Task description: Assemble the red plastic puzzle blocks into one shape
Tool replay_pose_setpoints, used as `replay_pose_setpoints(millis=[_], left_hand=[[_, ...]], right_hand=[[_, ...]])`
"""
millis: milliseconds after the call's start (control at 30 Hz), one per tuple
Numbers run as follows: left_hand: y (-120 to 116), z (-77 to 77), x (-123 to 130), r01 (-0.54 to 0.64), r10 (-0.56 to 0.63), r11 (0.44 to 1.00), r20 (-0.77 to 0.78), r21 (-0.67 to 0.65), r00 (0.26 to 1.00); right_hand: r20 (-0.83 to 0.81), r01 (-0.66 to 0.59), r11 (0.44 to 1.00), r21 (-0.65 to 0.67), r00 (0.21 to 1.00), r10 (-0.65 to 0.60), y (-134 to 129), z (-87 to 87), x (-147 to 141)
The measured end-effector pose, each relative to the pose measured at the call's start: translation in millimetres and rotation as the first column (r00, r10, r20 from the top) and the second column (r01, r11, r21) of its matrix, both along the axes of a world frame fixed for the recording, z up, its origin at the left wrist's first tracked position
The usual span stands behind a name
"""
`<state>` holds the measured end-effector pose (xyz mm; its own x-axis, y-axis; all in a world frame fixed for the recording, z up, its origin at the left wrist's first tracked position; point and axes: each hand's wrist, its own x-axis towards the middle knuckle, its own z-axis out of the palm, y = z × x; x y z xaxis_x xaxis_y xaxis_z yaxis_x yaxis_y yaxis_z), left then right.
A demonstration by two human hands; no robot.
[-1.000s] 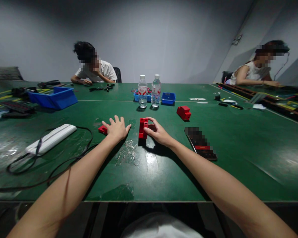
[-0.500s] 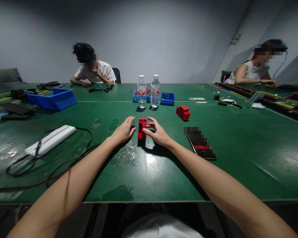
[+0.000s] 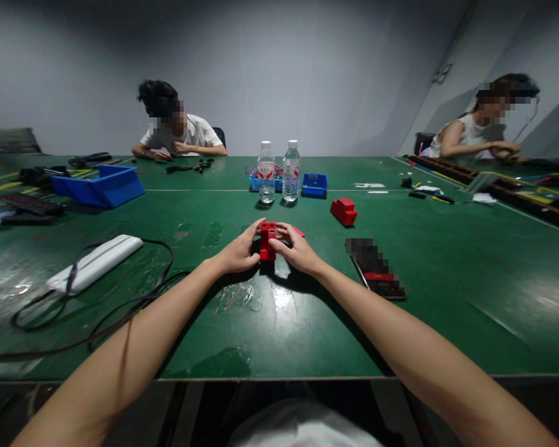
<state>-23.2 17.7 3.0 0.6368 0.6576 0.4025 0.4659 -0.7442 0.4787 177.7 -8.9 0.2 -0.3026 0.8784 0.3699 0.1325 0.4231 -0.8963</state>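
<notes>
A red plastic housing [image 3: 268, 241] with two dark holes in its top face is held upright just above the green table. My left hand [image 3: 241, 251] is closed on its left side, fingertips at the far edge and thumb near the lower front. On the opposite side my right hand [image 3: 299, 250] grips it, the thumb lying across its front. Behind the right fingers a small bit of another red piece [image 3: 299, 231] shows; most of it is hidden. A second red block [image 3: 343, 212] lies on the table, beyond my right hand.
Two water bottles [image 3: 266, 174] stand ahead, before a blue bin of wires [image 3: 279, 184] and a small blue tray [image 3: 315, 185]. A phone [image 3: 376, 273] lies right; a white power bank-like bar [image 3: 95, 264] with black cable lies left. A large blue bin [image 3: 100, 186] and two people are farther off.
My left hand has moved right and closed on the housing, which it was apart from before. A red piece has come into view behind my right fingers. The person at left has lowered a hand.
</notes>
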Motion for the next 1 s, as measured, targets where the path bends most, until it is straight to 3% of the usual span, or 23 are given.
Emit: replay_pose_setpoints(millis=[200, 367, 467, 567, 667, 767, 1000], left_hand=[[-9, 6.0, 3, 0.063, -0.063, 0.998, -0.025, -0.005, 0.998], [-9, 5.0, 8, -0.025, 0.025, 0.999, 0.0, 0.023, 1.0], [-6, 2.5, 8, -0.076, 0.077, 0.996, -0.007, 0.035, 0.997], [-4, 0.6, 8, -0.105, 0.105, 0.994, 0.001, 0.024, 0.994], [-4, 0.2, 8, -0.114, 0.113, 0.993, 0.003, 0.018, 0.994], [-5, 1.2, 9, -0.107, 0.107, 0.994, 0.007, 0.018, 0.994], [-6, 1.7, 10, -0.112, 0.112, 0.994, 0.034, -0.003, 0.993]], right_hand=[[-0.01, 0.017, 0.999, -0.039, 1.0, -0.017, 0, 0.9, 1], [0.064, 0.043, 0.999, -0.016, 0.997, -0.042, -2, 1.2, 1], [0.14, 0.123, 0.991, 0.045, 0.982, -0.128, -3, 1.4, 0], [0.205, 0.283, 0.946, 0.156, 0.928, -0.311, -2, 0.9, 0], [0.311, 0.414, 0.876, 0.248, 0.822, -0.477, 1, -2.1, 3], [0.426, 0.427, 0.862, 0.272, 0.75, -0.506, 3, -6.9, 6], [0.524, 0.462, 0.853, 0.244, 0.677, -0.517, 9, -13.7, 12]])
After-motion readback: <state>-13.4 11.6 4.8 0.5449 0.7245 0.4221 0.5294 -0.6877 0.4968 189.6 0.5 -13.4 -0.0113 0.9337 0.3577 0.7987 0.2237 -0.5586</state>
